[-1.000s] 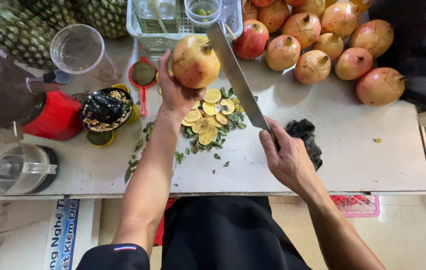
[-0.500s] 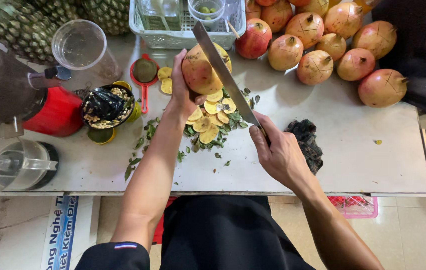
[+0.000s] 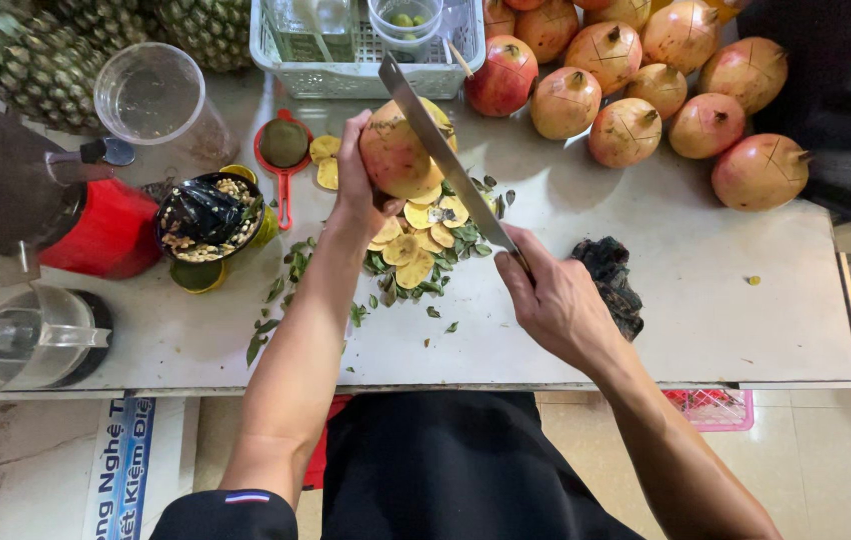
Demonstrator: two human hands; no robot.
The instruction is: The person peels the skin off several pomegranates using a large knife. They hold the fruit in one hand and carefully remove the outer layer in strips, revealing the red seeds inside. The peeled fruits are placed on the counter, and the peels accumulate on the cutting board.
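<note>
White laminate counter (image 3: 746,330) carries our work: we raise the pomegranate (image 3: 398,150) just above a heap of yellow rind slices (image 3: 414,250) and green leaf scraps, apparently so the trimmings drop onto that pile. Our left hand (image 3: 358,185) wraps closed around the fruit's left side, steadying it, while our right hand (image 3: 556,300) is clenched on the handle of the long knife (image 3: 446,160), whose blade lies across the fruit's right face.

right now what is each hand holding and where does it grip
The left hand holds a pomegranate by its left side, raised over the cut peels. The right hand grips a long knife by its handle, blade against the fruit.
</note>
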